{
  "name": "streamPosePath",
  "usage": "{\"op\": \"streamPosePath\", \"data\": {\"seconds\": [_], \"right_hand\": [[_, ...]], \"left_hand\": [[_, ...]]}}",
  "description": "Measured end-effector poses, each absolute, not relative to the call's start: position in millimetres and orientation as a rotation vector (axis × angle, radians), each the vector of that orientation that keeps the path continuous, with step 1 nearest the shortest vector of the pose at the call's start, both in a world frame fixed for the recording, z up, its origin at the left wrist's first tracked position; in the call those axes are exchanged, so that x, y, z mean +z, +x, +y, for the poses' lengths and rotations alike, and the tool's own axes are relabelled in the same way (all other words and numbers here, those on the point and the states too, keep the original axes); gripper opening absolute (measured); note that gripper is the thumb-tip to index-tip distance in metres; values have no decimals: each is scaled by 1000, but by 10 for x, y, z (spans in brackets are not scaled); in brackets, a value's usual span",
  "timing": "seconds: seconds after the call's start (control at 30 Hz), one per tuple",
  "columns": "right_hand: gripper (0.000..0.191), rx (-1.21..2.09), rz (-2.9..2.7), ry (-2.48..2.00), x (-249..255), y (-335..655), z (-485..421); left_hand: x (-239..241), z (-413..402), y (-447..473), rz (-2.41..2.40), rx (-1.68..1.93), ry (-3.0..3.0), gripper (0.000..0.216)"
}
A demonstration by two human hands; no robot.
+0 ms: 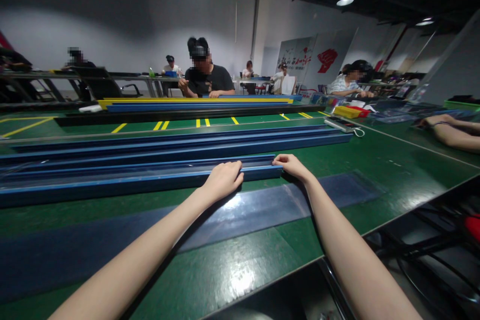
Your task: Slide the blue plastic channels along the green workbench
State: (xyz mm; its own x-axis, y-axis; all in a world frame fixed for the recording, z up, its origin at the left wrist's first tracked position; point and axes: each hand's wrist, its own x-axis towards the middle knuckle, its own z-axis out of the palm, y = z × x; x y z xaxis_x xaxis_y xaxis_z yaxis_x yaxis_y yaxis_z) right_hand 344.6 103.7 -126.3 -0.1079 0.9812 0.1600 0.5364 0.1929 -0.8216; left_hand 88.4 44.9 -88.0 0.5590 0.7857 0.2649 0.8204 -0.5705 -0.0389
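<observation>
A long blue channel strip point(150, 178) with raised side walls lies across the table in front of me. My left hand point(224, 180) curls over its near wall, a short way in from the right end, with the fingertips partly hidden. At that right end, my right hand point(291, 166) pinches the tip between thumb and fingers. Some thin clear film seems to lie inside the channel toward the left. Under my forearms a wide, clear plastic sheet point(258, 205) is spread flat, shining under the lamps.
More blue channels point(180, 146) lie just beyond. Farther back are a black strip point(195, 114) and a yellow strip point(232, 101), where a co-worker point(210, 77) sits. A power strip point(339, 124) and a yellow tray point(347, 111) stand right. Another person's arms point(453, 130) rest at far right.
</observation>
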Motion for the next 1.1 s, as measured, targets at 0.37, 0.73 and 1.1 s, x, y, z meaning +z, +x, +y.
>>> {"op": "streamPosePath", "data": {"seconds": [0.37,0.73,1.1], "right_hand": [[20,742,-1783,-1422,-1297,3459,1061],[18,712,-1801,-1417,-1280,3453,1050],[16,751,-1755,-1447,-1241,3434,1039]], "left_hand": [[-906,468,874,-1291,-342,-2618,17],[-911,463,872,-1275,-341,-2607,17],[-963,459,880,-1247,-369,-2568,18]]}}
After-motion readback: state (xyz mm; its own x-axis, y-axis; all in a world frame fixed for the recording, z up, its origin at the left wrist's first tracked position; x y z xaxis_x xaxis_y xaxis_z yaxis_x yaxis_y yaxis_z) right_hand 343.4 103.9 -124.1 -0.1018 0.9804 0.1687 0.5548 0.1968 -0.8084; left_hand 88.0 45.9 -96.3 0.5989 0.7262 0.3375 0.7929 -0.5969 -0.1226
